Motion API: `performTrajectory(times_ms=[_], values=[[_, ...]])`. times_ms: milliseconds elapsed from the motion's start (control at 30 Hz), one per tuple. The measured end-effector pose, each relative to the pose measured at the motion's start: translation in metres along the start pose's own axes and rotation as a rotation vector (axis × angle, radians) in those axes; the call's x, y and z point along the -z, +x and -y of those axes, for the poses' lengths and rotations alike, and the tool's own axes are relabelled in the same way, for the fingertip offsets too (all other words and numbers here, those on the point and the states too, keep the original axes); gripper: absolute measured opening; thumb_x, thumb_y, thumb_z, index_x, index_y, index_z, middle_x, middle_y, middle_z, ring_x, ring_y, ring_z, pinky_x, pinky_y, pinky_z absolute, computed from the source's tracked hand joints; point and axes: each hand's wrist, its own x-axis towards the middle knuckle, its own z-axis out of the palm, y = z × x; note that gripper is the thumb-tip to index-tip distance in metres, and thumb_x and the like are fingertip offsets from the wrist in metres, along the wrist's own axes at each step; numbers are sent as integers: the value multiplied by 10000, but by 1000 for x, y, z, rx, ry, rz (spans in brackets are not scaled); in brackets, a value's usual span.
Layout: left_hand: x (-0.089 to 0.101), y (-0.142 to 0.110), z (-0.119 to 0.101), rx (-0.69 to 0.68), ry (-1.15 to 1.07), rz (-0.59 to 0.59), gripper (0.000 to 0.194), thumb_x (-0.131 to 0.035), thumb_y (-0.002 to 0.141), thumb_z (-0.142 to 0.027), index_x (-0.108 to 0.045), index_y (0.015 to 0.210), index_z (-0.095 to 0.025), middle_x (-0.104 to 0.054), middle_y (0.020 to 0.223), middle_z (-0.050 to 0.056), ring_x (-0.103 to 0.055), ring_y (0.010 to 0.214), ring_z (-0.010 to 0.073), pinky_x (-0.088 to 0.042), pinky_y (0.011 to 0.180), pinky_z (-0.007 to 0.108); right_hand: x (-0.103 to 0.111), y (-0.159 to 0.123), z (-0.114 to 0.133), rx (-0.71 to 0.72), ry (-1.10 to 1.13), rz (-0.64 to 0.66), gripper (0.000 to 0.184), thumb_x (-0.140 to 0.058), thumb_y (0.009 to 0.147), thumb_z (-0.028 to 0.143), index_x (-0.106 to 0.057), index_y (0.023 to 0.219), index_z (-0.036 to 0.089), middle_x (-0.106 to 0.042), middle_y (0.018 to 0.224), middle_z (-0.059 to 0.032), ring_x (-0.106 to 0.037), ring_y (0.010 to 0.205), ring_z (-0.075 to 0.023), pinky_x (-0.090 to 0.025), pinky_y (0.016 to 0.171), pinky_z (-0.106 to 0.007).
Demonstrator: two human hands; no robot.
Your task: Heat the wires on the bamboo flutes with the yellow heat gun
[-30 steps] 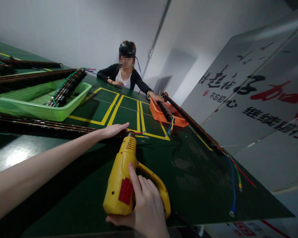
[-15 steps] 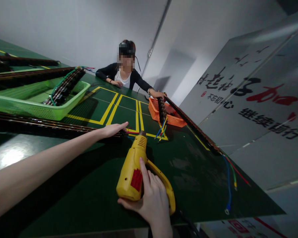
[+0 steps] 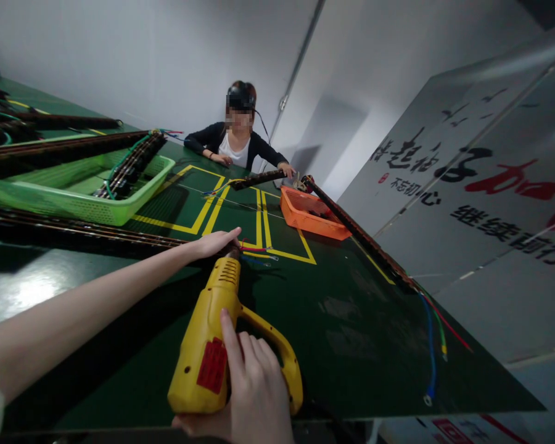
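Observation:
My right hand (image 3: pixel 254 388) grips a yellow heat gun (image 3: pixel 208 339) around its handle, index finger stretched along its body. Its nozzle points away from me, close to my left fingers and the wire ends. My left hand (image 3: pixel 215 243) is closed over the far end of a long dark bar with copper-coloured strips (image 3: pixel 97 233); the undersides of its fingers are hidden. Red, yellow and blue wires (image 3: pixel 259 249) with metal lugs stick out past that end, over the green table (image 3: pixel 351 345).
A green basket (image 3: pixel 120 213) holding similar bars stands at left. Across the table a person (image 3: pixel 235 145) holds a shorter dark bar (image 3: pixel 259 179) beside an orange basket (image 3: pixel 317 225). Another long bar (image 3: pixel 361 231) lies at right, its coloured wires (image 3: pixel 430 351) near the table edge.
The heat gun has moved left and towards me, bringing its nozzle beside my left hand. Across the table, the person's bar has swung left from above the orange basket.

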Motion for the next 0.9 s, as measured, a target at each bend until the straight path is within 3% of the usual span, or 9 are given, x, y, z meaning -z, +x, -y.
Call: performTrajectory(times_ms=[100,167,300,400,500,567,667,767,900], values=[[14,-1,-9,-4,-136,-63,582,-405,773,-667,-635,900,-148,-658,1041,85,-600,915,236,-467,776,313,-2,1,6,87,16,29,1166,-492,595,846,-133,1477,171,-593,855,-55,-599,730,-252,-504,700,-401],[33,-6,-22,0,-204,-155,398,-500,797,-513,-597,892,-139,-647,1037,80,-602,875,201,-474,746,299,-2,2,10,155,-3,57,986,-464,744,715,-117,1478,155,-586,829,-51,-590,712,-240,-497,689,-389],[84,-33,-56,-238,-376,-365,229,-449,894,-282,-576,829,-103,-629,882,55,-582,822,126,-469,751,264,-5,7,15,226,2,146,670,-363,896,370,-119,1479,148,-587,872,-60,-577,763,-228,-474,722,-378],[122,-62,-78,-457,-488,-666,227,-444,915,-236,-555,770,-102,-598,760,29,-546,653,77,-442,639,231,1,12,12,234,145,192,806,-434,816,638,-233,1459,195,-579,879,-31,-561,786,-211,-454,801,-383],[152,-93,-94,-638,-655,-925,245,-402,910,-149,-505,689,-124,-389,509,-38,-307,402,38,-214,431,201,23,28,8,207,207,145,978,-502,555,888,-476,1318,278,-570,931,-14,-537,865,-203,-432,852,-372],[168,-113,-99,-718,-781,-1000,294,-324,923,-117,-452,660,-134,-196,462,-60,-131,372,43,-100,443,204,41,49,7,168,84,154,796,-542,657,800,-553,1237,254,-570,1026,-39,-507,976,-213,-415,881,-368],[182,-138,-103,-773,-878,-1036,374,-180,982,-180,-377,664,-160,-73,504,-53,-25,376,57,-71,468,191,53,97,2,191,-130,233,431,-469,929,423,-484,1311,223,-569,1080,-62,-485,1034,-191,-402,905,-354],[187,-152,-104,-848,-905,-1018,403,-131,1004,-225,-378,692,-168,-102,511,-52,-23,376,64,-68,422,188,32,153,-12,233,-176,293,415,-477,926,244,-441,1330,157,-530,1177,-102,-427,1168,-233,-346,995,-438],[186,-157,-108,-921,-938,-1026,431,-89,987,-192,-403,693,-158,-138,500,-50,-49,356,47,-48,391,178,-11,210,-46,260,-176,516,393,-575,882,359,-507,1220,171,-518,1225,-82,-515,1104,-228,-432,935,-466]])
